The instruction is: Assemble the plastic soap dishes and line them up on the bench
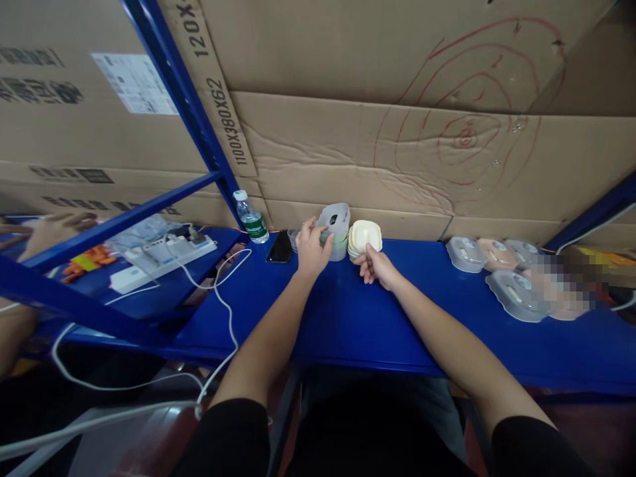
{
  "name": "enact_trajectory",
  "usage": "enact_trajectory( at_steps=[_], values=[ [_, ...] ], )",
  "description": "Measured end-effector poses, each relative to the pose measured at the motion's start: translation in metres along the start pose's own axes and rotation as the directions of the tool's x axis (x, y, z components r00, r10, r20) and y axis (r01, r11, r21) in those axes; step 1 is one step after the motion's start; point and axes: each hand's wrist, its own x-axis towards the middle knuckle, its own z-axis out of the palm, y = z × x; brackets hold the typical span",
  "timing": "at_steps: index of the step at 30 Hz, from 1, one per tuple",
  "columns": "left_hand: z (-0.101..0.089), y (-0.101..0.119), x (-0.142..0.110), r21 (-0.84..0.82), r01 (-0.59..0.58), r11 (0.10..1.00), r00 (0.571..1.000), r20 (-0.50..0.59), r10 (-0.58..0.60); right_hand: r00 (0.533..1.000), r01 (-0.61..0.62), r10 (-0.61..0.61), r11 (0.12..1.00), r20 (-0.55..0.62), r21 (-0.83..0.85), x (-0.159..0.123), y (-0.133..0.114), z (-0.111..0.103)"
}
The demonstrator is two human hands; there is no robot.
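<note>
My left hand [312, 249] reaches over a stack of translucent containers [338, 249], its fingers spread and touching the grey lid-like piece [342, 215] with a dark oval opening that stands tilted on top. Part of that stack is hidden behind the hand. Just to the right stands a pile of cream-coloured, rounded-square dishes [366, 235]. My right hand [376, 267] is at its front edge, the thumb on the rim of the top dish and the other fingers curled beneath. Partly covered by my left hand are some clear round-edged pieces [295, 240].
A black phone [279, 248] and a water bottle [253, 218] stand left of the stacks. Several lidded boxes [519, 291] sit at the right. Beyond the blue frame [173, 86] are a power strip [163, 264], white cables [229, 311] and another person's hand [59, 235]. Cardboard [318, 146] backs the table.
</note>
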Motion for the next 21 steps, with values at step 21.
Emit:
enact_trajectory(
  at_steps=[21],
  values=[
    [0.004, -0.007, 0.002, -0.093, -0.051, 0.994, 0.999, 0.009, 0.052, 0.904, 0.132, -0.240, 0.944, -0.354, -0.301, 0.000, 0.012, -0.030]
  ],
)
